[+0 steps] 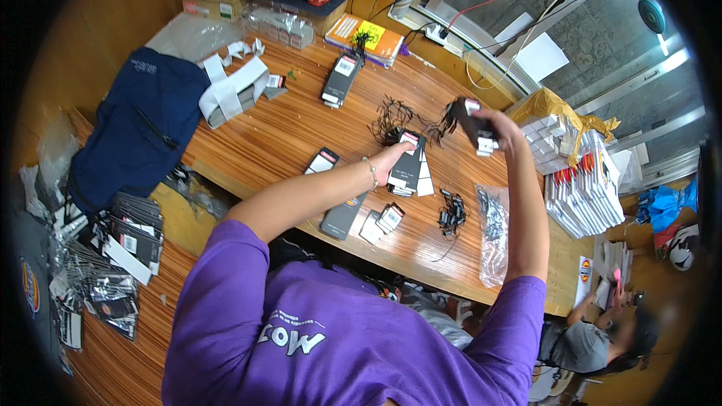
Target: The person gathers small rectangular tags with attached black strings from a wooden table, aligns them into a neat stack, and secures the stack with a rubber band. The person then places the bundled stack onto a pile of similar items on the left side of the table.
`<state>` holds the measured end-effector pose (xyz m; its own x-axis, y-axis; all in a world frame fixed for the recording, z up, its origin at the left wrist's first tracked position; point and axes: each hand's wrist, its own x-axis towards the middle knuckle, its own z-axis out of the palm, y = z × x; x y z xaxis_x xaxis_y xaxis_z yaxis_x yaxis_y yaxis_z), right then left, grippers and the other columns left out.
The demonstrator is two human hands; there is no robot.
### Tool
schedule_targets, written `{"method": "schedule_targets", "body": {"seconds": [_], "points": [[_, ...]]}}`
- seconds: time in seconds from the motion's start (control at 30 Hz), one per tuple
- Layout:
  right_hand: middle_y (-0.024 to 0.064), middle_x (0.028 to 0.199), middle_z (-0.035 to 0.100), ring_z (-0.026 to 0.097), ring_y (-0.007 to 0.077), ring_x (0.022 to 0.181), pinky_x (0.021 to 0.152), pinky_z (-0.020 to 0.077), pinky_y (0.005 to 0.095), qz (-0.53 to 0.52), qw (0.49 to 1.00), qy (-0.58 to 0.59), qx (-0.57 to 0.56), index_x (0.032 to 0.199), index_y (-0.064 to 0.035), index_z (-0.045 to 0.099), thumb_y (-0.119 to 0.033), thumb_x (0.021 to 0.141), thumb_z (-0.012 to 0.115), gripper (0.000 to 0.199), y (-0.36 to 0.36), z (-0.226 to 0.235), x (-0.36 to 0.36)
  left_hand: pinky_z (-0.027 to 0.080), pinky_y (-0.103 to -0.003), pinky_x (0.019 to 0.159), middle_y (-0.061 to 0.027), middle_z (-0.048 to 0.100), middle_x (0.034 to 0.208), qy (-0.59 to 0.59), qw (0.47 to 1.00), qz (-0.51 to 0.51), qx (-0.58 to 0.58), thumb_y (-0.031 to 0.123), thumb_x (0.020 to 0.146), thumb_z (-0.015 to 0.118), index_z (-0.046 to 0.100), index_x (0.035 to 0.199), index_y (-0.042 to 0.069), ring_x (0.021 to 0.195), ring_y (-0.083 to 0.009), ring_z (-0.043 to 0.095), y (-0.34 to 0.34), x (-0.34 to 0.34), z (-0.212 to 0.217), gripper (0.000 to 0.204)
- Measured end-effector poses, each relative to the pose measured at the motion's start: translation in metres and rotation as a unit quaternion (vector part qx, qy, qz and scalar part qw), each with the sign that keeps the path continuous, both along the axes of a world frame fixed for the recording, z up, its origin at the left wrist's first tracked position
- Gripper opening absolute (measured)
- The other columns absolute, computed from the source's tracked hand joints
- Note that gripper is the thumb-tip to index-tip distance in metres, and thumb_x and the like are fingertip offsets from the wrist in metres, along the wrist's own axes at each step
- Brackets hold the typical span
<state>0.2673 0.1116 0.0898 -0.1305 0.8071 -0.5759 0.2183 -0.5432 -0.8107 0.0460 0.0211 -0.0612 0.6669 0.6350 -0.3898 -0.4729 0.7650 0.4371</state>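
My left hand (392, 161) grips a stack of dark hang tags (408, 173) low over the middle of the wooden table, its thumb on the upper face. White cards fan out beneath that stack. A tangle of black strings (395, 116) trails from its far end. Further right, my right hand (505, 132) is closed around a thick bundle of dark hang tags (474, 122), held raised and tilted, with black strings hanging off its left side. Partly under my left forearm lie a dark tag (325, 158) and a larger dark card (343, 218). Small white-and-black tags (389, 218) rest near the table's front edge.
Another strung tag bundle (342, 79) lies farther back. Black cord pieces (451, 214) and a clear plastic bag (492, 240) are at front right. White packets (583, 195) and a taped box (545, 139) stand right. A navy bag (139, 128) sits left. Another person (590, 346) is lower right.
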Motion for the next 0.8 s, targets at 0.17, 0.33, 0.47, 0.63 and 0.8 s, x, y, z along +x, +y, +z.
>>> {"method": "schedule_targets", "body": {"seconds": [0.17,0.33,0.47,0.63,0.8], "points": [[0.0129,0.074,0.063,0.061,0.0185,0.055,0.05,0.0527,0.0274,0.022,0.999,-0.031,-0.015,0.091,0.0029,0.056,-0.021,0.074,0.068,0.031,-0.014,0.019,-0.03,0.053,-0.033,0.065,-0.0097,0.063,0.083,-0.007,1.0,-0.006,0.013,0.032,0.085,0.047,0.058,0.093,0.006,0.073,-0.0208,0.063,0.001,0.014,0.007,0.029],[0.0115,0.078,0.064,0.062,0.0184,0.062,0.059,0.053,0.0287,0.029,0.999,-0.016,-0.041,0.094,0.0006,0.058,-0.022,0.076,0.066,0.031,-0.049,0.006,-0.065,0.054,-0.034,0.066,-0.0104,0.064,0.085,-0.049,0.999,0.008,0.002,0.031,0.087,0.046,0.057,0.095,0.006,0.074,-0.0218,0.064,0.007,0.018,0.013,0.029],[0.0101,0.081,0.064,0.062,0.0183,0.065,0.061,0.0527,0.0313,0.004,0.999,0.011,0.045,0.097,-0.0004,0.059,-0.022,0.079,0.062,0.028,-0.062,-0.008,-0.077,0.054,-0.035,0.065,-0.0105,0.064,0.084,-0.074,0.994,0.072,0.022,0.03,0.088,0.046,0.057,0.096,0.006,0.072,-0.0216,0.064,0.006,0.019,0.014,0.028],[0.0098,0.078,0.064,0.062,0.0188,0.063,0.059,0.0531,0.0322,-0.083,0.988,0.118,0.062,0.089,-0.0004,0.059,-0.018,0.08,0.06,0.019,-0.037,0.01,-0.069,0.054,-0.034,0.06,-0.0091,0.063,0.079,-0.032,0.999,0.029,0.012,0.029,0.086,0.05,0.057,0.093,0.005,0.066,-0.0205,0.063,0.004,0.019,0.008,0.026],[0.0108,0.078,0.064,0.063,0.0196,0.064,0.059,0.0537,0.0321,-0.092,0.984,0.145,0.047,0.089,-0.0004,0.059,-0.016,0.081,0.059,0.018,-0.018,-0.004,-0.058,0.053,-0.037,0.06,-0.0089,0.062,0.078,-0.004,1.0,-0.014,-0.01,0.032,0.085,0.052,0.058,0.091,0.006,0.066,-0.0209,0.062,-0.001,0.026,0.002,0.027]]}}
